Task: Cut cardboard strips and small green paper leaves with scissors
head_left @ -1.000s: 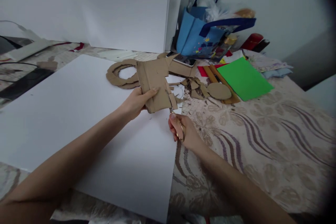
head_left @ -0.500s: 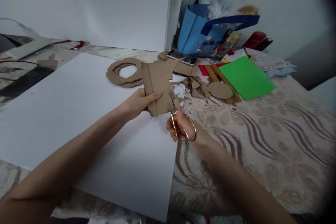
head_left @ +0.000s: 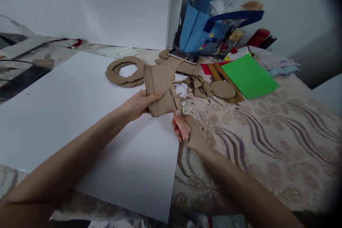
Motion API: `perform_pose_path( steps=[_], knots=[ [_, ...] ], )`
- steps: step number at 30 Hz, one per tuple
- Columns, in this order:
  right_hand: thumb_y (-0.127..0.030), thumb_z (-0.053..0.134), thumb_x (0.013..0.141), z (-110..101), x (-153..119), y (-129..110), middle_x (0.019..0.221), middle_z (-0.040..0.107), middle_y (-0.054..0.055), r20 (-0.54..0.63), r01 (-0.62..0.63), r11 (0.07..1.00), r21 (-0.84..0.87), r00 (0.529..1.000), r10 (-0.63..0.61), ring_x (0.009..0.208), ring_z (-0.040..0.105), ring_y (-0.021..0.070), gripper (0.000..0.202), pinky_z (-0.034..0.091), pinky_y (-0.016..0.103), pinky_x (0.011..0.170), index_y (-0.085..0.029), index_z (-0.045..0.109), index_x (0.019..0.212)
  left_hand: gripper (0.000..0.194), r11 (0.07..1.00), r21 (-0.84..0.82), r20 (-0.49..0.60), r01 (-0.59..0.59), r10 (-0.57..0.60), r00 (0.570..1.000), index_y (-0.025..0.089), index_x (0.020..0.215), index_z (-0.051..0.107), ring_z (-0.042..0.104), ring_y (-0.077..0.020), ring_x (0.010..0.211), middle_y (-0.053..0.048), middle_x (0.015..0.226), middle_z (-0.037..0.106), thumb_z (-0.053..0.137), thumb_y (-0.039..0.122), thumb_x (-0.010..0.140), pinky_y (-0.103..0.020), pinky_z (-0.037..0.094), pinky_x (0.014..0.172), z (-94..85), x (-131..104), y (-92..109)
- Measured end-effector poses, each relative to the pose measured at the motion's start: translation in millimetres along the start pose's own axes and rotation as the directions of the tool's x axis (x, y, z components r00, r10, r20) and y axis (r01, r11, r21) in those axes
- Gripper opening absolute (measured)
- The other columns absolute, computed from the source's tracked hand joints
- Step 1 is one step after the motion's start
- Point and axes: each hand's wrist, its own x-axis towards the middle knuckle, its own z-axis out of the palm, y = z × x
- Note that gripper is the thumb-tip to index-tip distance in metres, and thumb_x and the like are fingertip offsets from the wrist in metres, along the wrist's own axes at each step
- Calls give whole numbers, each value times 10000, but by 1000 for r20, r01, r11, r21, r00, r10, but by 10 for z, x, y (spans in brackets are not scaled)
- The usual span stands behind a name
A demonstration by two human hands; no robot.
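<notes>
My left hand (head_left: 140, 104) grips a ragged piece of brown cardboard (head_left: 160, 78) by its lower left side, thumb on top, above a white board (head_left: 133, 164). At the cardboard's lower right edge, my right hand (head_left: 182, 124) is closed on a pair of gold-handled scissors (head_left: 187, 134). One handle loop shows around the thumb, and the blades lie along a slit in the cardboard, partly hidden. Cut cardboard rings (head_left: 113, 74) rest on the board just behind my left hand. Right of the held piece are cardboard scraps (head_left: 199, 86) and a cardboard oval (head_left: 223, 89).
A blue bag (head_left: 197, 28) stands at the back against the wall, with a phone (head_left: 183, 56) before it. Green paper (head_left: 249, 76) lies over wooden strips (head_left: 229, 83) at the right. Patterned cloth (head_left: 256, 131) covers the table. A dark flat object (head_left: 21, 82) lies far left.
The scissor handles have closed together, and my right hand has come nearer the cardboard's lower edge. The strip beside the slit now stands a little apart. My left hand keeps its hold.
</notes>
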Motion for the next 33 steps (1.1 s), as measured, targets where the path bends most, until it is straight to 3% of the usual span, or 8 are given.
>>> perform_pose_path(
  steps=[5,13,17,23,26,30,33],
  knots=[
    [-758,425,730,20,23,28,433,378,-57,33,58,998,-19,998,-57,327,358,59,594,319,202,325,-194,417,543,429,996,-49,-118,-72,66,991,182,1016,635,606,-255,1015,-110,1124,651,668,494,722,-328,522,753,-68,47,3],
    [-834,317,698,-42,38,66,489,446,-25,207,-21,996,87,978,2,398,438,77,704,269,185,353,-163,517,622,443,998,-28,3,-64,64,998,133,1055,625,604,-270,1025,-149,1140,641,694,424,728,-390,512,837,-56,8,33],
    [-869,324,643,-36,55,32,492,455,-17,158,-89,991,97,985,73,384,416,74,725,251,195,342,-169,502,592,448,999,-35,47,-24,26,999,129,1058,622,617,-272,1007,-160,1139,642,694,423,728,-387,523,816,-28,-18,30],
    [-798,372,719,-27,41,29,468,434,-27,134,4,991,136,991,-23,357,419,74,655,289,204,343,-175,486,551,430,999,-45,67,5,-2,998,151,1055,625,624,-265,997,-146,1129,651,688,428,733,-366,533,788,-4,-28,28],
    [-784,391,726,-2,9,37,422,396,-44,65,1,992,124,998,-9,327,373,64,639,292,199,328,-180,461,528,427,998,-53,66,23,-20,998,160,1067,621,622,-254,1001,-136,1138,649,686,425,738,-362,527,798,15,-38,37],
    [-777,400,722,42,-8,28,378,345,-61,-34,-15,999,46,999,16,303,322,56,625,270,194,303,-192,423,505,422,998,-42,26,38,-37,999,151,1029,640,635,-249,968,-134,1075,675,700,430,718,-354,522,796,24,-23,19],
    [-741,421,748,46,26,40,400,363,-59,-26,35,999,31,999,-34,321,339,53,605,290,189,320,-181,442,521,422,998,-56,-64,13,-17,998,145,997,647,638,-247,955,-134,1075,675,695,454,714,-353,521,795,-2,18,-15]
  ],
)
